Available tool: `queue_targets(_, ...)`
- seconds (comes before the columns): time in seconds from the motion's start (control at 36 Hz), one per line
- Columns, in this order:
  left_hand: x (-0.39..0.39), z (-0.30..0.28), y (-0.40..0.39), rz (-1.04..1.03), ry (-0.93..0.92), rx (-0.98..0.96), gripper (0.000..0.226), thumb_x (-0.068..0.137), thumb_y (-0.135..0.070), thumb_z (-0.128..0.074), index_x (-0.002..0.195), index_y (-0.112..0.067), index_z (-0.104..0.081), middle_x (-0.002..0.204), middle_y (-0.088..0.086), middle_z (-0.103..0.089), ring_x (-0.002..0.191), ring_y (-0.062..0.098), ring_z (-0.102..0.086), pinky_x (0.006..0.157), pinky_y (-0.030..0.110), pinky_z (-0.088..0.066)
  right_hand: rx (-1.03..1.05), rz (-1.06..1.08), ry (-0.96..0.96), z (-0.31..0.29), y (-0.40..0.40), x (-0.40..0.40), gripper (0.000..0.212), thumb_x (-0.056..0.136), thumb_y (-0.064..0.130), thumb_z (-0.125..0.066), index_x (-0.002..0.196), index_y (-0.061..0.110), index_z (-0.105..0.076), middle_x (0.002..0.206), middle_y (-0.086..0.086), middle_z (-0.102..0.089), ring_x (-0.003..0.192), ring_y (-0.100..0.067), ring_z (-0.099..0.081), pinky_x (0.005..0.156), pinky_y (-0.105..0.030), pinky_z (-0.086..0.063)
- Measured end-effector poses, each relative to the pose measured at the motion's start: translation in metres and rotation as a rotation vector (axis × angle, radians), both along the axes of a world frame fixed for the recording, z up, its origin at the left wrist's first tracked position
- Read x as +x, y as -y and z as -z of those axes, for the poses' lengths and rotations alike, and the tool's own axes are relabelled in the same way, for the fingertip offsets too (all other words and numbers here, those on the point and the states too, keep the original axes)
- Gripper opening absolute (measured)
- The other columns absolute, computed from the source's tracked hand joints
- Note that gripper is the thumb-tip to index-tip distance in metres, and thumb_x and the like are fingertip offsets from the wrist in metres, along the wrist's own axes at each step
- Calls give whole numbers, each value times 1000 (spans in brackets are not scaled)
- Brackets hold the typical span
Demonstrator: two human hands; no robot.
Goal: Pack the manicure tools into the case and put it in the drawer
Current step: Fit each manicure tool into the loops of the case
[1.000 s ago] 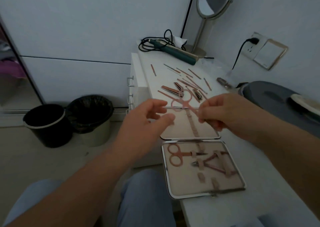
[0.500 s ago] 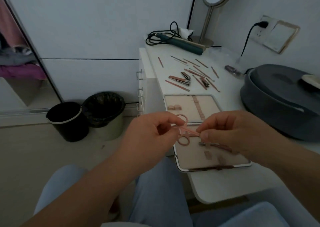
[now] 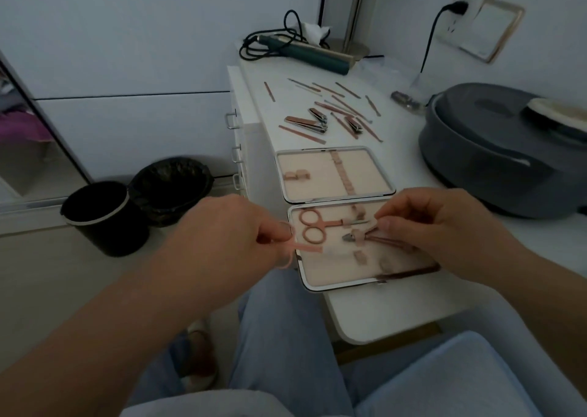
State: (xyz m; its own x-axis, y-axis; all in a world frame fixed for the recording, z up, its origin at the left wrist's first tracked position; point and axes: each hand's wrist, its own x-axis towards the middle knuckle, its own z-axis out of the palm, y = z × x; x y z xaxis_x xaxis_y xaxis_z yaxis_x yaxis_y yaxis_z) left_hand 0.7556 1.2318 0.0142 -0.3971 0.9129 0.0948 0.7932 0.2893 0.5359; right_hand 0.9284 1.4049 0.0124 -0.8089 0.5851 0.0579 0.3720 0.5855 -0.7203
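Mid-packing: left hand (image 3: 232, 235) pinching pink scissors (image 3: 293, 248), right hand (image 3: 435, 226) pinching a strap in case (image 3: 320, 276) at counter (image 3: 397, 315) front edge; next, thread under it.

On the floor to your left, two round bins stand side by side: a black bin (image 3: 104, 218) and a bin lined with a black bag (image 3: 173, 189). At the far end of the white desk (image 3: 381, 308), a teal hair straightener (image 3: 313, 55) lies with its black cord coiled beside it, next to the stand of a mirror (image 3: 355, 32). A black plug sits in a wall socket (image 3: 457, 11). To your right, a dark grey round appliance (image 3: 495, 152) rests on the desk.
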Motion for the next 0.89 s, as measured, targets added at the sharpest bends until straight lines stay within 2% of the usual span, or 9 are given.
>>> queue_targets(0.08, 0, -3, 0, 29, -10, -55, 36, 71, -39, -61, 85, -67, -44, 78, -20, -66, 76, -5, -53, 59, 17, -46, -7, 40, -44, 8, -4, 3, 12, 76, 29, -66, 69, 38, -67, 65, 20, -66, 53, 6, -56, 50, -4, -42)
queue_targets(0.22, 1, -4, -5, 54, -39, -97, 35, 69, -42, -62, 72, -70, -42, 76, -52, -46, 79, -18, -47, 55, 10, -41, -17, 38, -84, 15, -5, 5, 7, 74, 35, -63, 72, 39, -68, 69, 18, -67, 56, 4, -56, 52, -5, -42)
queue_targets(0.31, 7, -2, -9, 34, -82, -110, 20, 71, -45, -61, 75, -62, -51, 58, -40, -53, 78, -11, -52, 59, 7, -38, 30, 52, -104, 19, -5, 4, 6, 73, 37, -62, 71, 39, -67, 71, 19, -67, 59, 2, -57, 55, -5, -42)
queue_targets(0.36, 14, 2, -14, 19, -134, -117, 11, 74, -45, -60, 83, -51, -63, 69, -35, -57, 76, -2, -57, 65, 14, -44, 83, 66, -126, 23, -3, 4, 7, 74, 35, -62, 70, 40, -66, 75, 20, -66, 63, 0, -57, 57, -5, -42)
queue_targets(0.44, 19, 9, -19, -4, -229, -98, 19, 76, -45, -56, 93, -43, -65, 86, -15, -69, 81, 9, -60, 74, 30, -52, 137, 65, -138, 27, -2, 6, 13, 78, 30, -63, 73, 42, -63, 79, 22, -64, 67, 0, -56, 58, -3, -40)
queue_targets(0.61, 18, 12, -21, -8, -255, -96, 21, 75, -51, -55, 94, -47, -62, 87, -16, -68, 81, 11, -60, 73, 32, -52, 119, 110, -177, 30, -6, 7, 14, 79, 28, -65, 73, 41, -63, 76, 19, -64, 63, 1, -55, 57, -2, -40)
queue_targets(0.75, 21, 16, -16, 14, -202, -100, 19, 74, -55, -53, 91, -52, -60, 72, -21, -57, 75, 3, -54, 66, 25, -46, 131, 111, -183, 32, -5, 6, 17, 77, 26, -67, 73, 41, -62, 68, 24, -60, 57, 6, -51, 52, -1, -36)
queue_targets(0.83, 26, 17, -16, -12, -175, -61, 17, 69, -58, -56, 85, -57, -56, 72, -21, -59, 71, 1, -52, 61, 22, -44, 132, 111, -187, 32, -4, 6, 17, 78, 24, -67, 74, 40, -62, 67, 26, -60, 58, 6, -51, 53, 0, -36)
queue_targets(0.89, 29, 17, -19, -17, -160, -55, 15, 67, -58, -57, 80, -51, -61, 73, -21, -59, 70, 0, -52, 61, 22, -46, 125, 111, -186, 31, -3, 6, 16, 78, 24, -67, 75, 39, -62, 67, 26, -60, 58, 6, -52, 53, 0, -36)
